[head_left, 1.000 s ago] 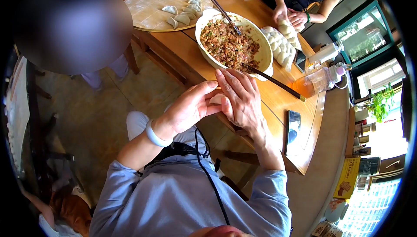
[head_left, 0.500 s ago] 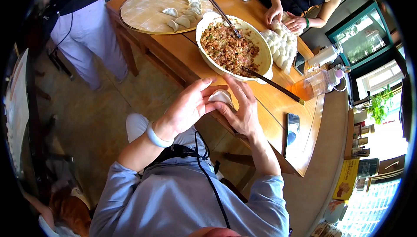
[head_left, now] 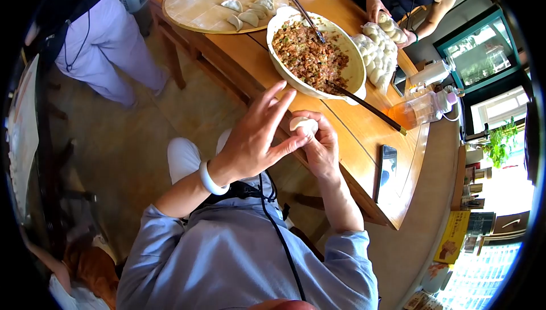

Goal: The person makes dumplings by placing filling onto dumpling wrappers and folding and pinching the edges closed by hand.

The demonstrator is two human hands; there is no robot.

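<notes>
A folded white dumpling is pinched between the thumb and fingers of my right hand, above my lap by the table edge. My left hand, with a pale band on its wrist, has its fingers spread. Its thumb reaches to the dumpling's lower side; whether it touches is unclear. Just beyond my hands stands a large cream bowl of chopped meat filling. One pair of dark chopsticks rests over its near rim, another pair over the far side.
Several finished dumplings lie on a round floured board. A co-worker's hands hold a clear bag of dumplings. A jug of amber liquid and a phone sit on the right of the table. Another person stands at left.
My left hand has drawn away from the dumpling and its fingers have spread. The dumpling is now in my right hand, slightly further right. The co-worker's hands have shifted on the bag.
</notes>
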